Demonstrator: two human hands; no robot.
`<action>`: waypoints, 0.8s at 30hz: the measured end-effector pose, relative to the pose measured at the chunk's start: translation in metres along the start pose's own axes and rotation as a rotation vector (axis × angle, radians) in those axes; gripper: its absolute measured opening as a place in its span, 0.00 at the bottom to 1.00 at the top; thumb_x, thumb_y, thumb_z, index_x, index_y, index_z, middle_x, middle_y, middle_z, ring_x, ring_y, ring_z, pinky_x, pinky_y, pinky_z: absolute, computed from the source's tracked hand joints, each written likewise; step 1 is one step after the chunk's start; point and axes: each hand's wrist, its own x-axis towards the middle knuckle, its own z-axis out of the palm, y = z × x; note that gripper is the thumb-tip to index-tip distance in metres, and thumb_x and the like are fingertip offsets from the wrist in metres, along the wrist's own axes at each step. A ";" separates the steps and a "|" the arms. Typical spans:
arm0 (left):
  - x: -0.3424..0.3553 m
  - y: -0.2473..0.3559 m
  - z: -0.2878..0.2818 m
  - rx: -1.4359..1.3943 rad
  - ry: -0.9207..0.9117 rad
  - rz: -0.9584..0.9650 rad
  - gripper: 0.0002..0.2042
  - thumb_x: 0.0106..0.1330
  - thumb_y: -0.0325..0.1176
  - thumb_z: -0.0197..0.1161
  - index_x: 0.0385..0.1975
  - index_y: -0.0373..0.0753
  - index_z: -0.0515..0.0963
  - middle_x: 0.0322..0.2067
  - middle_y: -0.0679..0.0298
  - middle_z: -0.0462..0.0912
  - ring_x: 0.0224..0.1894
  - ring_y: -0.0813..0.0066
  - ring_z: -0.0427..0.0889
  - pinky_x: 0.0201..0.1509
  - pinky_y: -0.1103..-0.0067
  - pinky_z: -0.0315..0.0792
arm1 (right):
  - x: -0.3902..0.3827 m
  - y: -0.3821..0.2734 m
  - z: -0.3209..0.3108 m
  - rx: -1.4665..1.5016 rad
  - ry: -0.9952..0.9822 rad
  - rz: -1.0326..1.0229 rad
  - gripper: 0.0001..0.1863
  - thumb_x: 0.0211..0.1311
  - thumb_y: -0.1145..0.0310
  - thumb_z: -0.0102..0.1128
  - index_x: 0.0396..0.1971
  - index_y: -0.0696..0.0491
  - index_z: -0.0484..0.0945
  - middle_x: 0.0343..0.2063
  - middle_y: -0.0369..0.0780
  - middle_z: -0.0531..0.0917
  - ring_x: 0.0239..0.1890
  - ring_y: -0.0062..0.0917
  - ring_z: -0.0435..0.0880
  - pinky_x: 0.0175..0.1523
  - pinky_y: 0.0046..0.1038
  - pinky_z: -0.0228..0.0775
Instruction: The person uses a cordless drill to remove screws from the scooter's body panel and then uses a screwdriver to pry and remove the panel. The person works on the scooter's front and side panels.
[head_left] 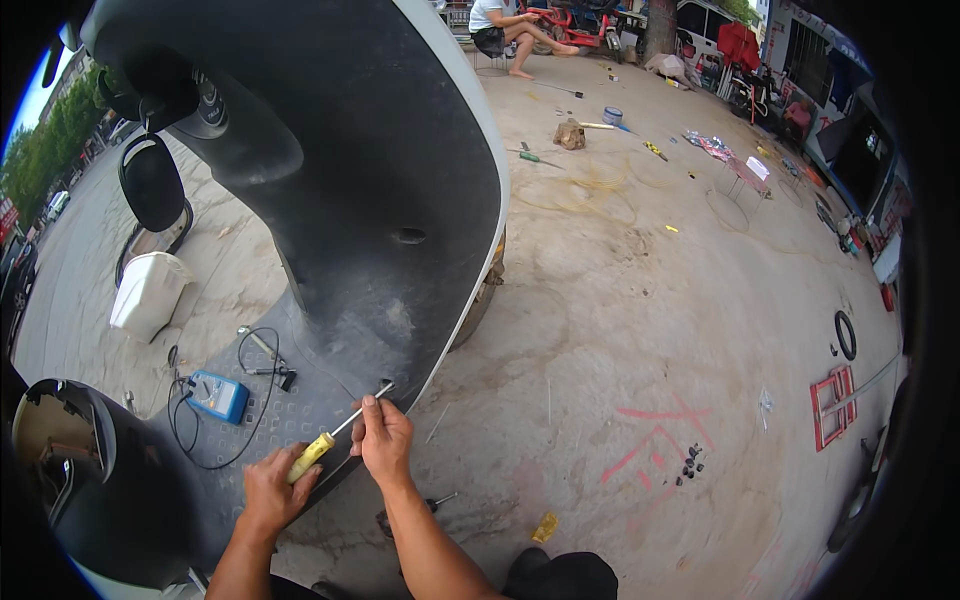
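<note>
My left hand (270,488) is closed around the yellow handle of a screwdriver (312,456). My right hand (385,440) pinches the screwdriver's thin metal shaft near its tip. The tip is at a small dark hole in the scooter's black plastic panel (345,240), low down where the panel meets the footboard (285,405). On the footboard, left of my hands, lies a blue tester box (218,396) with black leads. Another tool with a pale handle (260,342) lies beyond it.
A white bucket (148,295) stands left of the scooter. On the ground to the right are small black pieces (690,464), a yellow scrap (545,527) and a red metal frame (834,407). Farther off are a mallet (572,135), loose wire and a seated person (500,28).
</note>
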 end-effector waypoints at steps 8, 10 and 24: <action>-0.006 0.003 0.002 -0.034 0.007 -0.018 0.16 0.54 0.34 0.72 0.42 0.38 0.81 0.29 0.54 0.83 0.28 0.52 0.83 0.31 0.67 0.75 | 0.003 -0.004 0.000 0.016 -0.009 0.086 0.20 0.74 0.55 0.53 0.30 0.58 0.77 0.13 0.32 0.72 0.11 0.13 0.68 0.17 0.18 0.64; -0.007 0.005 0.003 -0.048 0.016 -0.017 0.16 0.54 0.34 0.72 0.42 0.38 0.81 0.29 0.54 0.83 0.28 0.52 0.83 0.31 0.67 0.76 | 0.005 -0.005 0.001 0.016 0.000 0.098 0.20 0.74 0.56 0.53 0.30 0.58 0.77 0.12 0.32 0.72 0.11 0.13 0.68 0.17 0.19 0.64; -0.012 0.010 0.005 -0.091 -0.035 -0.050 0.16 0.54 0.31 0.71 0.43 0.36 0.79 0.29 0.51 0.83 0.30 0.49 0.84 0.33 0.67 0.76 | 0.000 -0.004 0.005 0.038 0.037 0.031 0.21 0.75 0.56 0.51 0.28 0.58 0.76 0.11 0.31 0.70 0.11 0.13 0.68 0.17 0.18 0.60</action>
